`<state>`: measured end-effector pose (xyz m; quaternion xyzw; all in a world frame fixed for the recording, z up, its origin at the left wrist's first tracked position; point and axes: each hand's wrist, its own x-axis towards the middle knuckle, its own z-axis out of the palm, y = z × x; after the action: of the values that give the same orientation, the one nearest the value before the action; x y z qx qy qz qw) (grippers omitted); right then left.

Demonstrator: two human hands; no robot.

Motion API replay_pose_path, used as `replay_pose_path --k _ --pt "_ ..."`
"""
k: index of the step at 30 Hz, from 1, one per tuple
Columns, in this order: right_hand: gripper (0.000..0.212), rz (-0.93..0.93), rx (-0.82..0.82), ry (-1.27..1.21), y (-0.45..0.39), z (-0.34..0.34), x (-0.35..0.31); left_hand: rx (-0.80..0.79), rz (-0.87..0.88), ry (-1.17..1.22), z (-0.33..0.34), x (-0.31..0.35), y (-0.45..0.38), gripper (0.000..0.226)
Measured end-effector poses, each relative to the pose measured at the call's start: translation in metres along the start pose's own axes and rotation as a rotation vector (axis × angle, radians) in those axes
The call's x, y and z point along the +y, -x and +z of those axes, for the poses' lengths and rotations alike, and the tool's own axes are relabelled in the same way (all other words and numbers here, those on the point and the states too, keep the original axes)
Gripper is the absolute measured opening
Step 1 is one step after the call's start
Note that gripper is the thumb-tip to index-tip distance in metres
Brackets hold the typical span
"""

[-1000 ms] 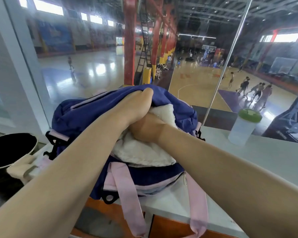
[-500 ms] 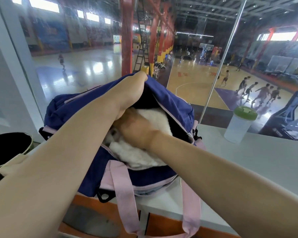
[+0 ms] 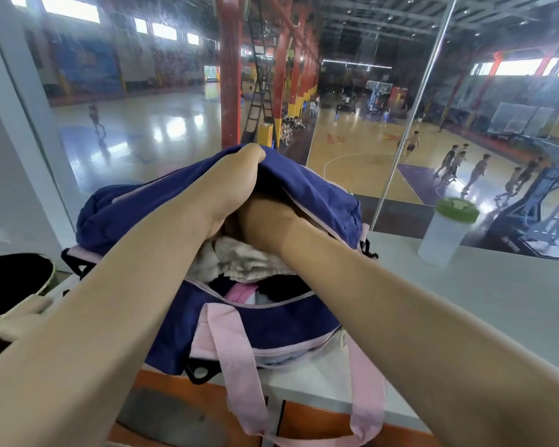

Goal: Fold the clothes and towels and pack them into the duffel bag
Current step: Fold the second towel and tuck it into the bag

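Observation:
A navy duffel bag with pink straps lies on a pale ledge in front of me. My left hand grips the bag's upper flap and holds the opening up. My right hand reaches deep into the opening; its fingers are hidden inside, so its grip cannot be made out. A fluffy white towel sits inside under my right wrist. A pink piece of cloth and dark fabric show lower in the opening.
A translucent shaker bottle with a green lid stands on the ledge to the right. A dark round basket sits at the left. Glass directly behind the bag overlooks a sports hall. An orange cabinet front lies below.
My right hand has pushed the white towel deeper into the bag, and less of the towel shows. My left hand has kept the flap lifted.

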<state>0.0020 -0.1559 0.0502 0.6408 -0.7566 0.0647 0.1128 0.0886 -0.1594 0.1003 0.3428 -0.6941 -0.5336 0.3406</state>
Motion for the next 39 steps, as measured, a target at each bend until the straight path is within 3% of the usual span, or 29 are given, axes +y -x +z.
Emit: replay_pose_path --k 1,7,14,17,21,26,29,31,36,39 --pt "0.047 0.015 -0.019 0.064 0.002 0.006 -0.003 -0.002 0.002 0.027 0.0 -0.002 -0.004 0.035" --pt "0.059 0.09 -0.293 -0.12 0.025 0.018 0.015 0.027 0.025 -0.014 0.005 -0.004 -0.008 0.034" --pt "0.063 0.206 -0.454 -0.155 0.005 0.02 0.027 0.017 0.047 0.003 0.003 -0.011 -0.012 0.031" --pt "0.072 0.247 -0.38 -0.19 0.01 0.035 0.031 -0.002 0.042 0.022 0.002 -0.011 -0.013 0.03" --pt "0.067 0.254 -0.361 -0.288 0.011 0.037 0.037 -0.043 0.017 0.044 0.001 -0.013 -0.01 0.034" --pt "0.063 0.215 -0.231 -0.175 0.03 0.037 0.029 -0.09 -0.034 0.056 0.001 -0.013 0.002 0.04" --pt "0.06 0.195 -0.237 -0.108 0.049 0.033 0.024 -0.048 -0.08 0.088 0.002 -0.016 0.012 0.031" --pt "0.061 0.172 -0.232 -0.041 0.067 0.03 0.021 -0.028 -0.133 0.1 0.004 -0.021 0.02 0.038" --pt "0.052 0.053 -0.069 -0.049 0.113 0.024 0.025 -0.042 -0.181 -0.038 -0.003 -0.037 0.044 0.06" --pt "0.034 0.005 0.032 -0.06 0.132 0.017 0.033 -0.086 -0.041 -0.281 -0.01 -0.035 0.069 0.037"
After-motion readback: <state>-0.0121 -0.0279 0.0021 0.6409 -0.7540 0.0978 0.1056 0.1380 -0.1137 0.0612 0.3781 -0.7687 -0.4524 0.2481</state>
